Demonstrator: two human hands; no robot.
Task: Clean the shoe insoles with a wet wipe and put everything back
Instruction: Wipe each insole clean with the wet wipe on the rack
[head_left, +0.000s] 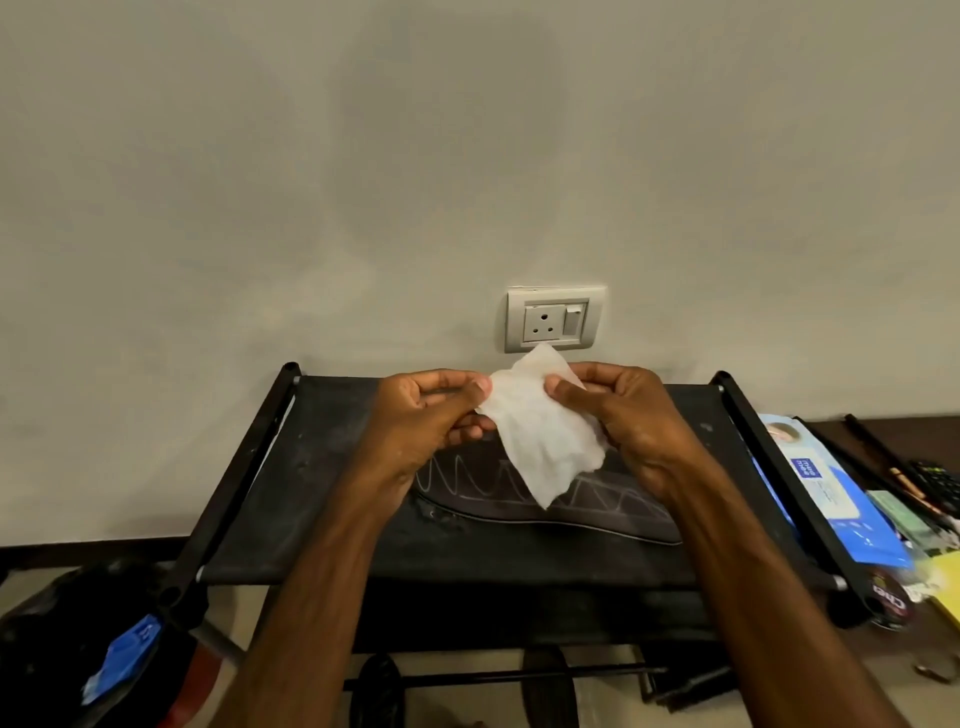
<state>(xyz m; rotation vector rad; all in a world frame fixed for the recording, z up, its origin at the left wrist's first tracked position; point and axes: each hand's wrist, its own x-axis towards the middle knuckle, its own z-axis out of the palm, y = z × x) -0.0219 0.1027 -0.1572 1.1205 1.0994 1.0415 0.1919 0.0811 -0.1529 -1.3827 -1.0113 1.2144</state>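
Item: white wet wipe, crumpled and partly unfolded, held in the air above a black fabric shelf, the top tier of a rack. The left hand pinches its left edge between thumb and curled fingers. The right hand grips its upper right edge in the same way, and the lower corner hangs free. Beneath the wipe: one dark insole with a pale zigzag line pattern, lying flat along the middle of the shelf, its ends hidden by the forearms. Surface: the shelf fabric is dusty, scuffed with grey marks, and stretched between two black side rails. A thin black bar runs across lower down, with dark rounded shapes beside it that cannot be identified. Room: plain grey-beige wall directly behind the rack, and a white plate with one three-pin socket and one switch just above the wipe. A dark skirting strip runs along the wall foot, above a light floor. Right of the rack: a dark brown bench carrying a blue wet wipe pack against the rail, a black calculator and loose papers. Lower left: a black bag with a blue wrapper on it.
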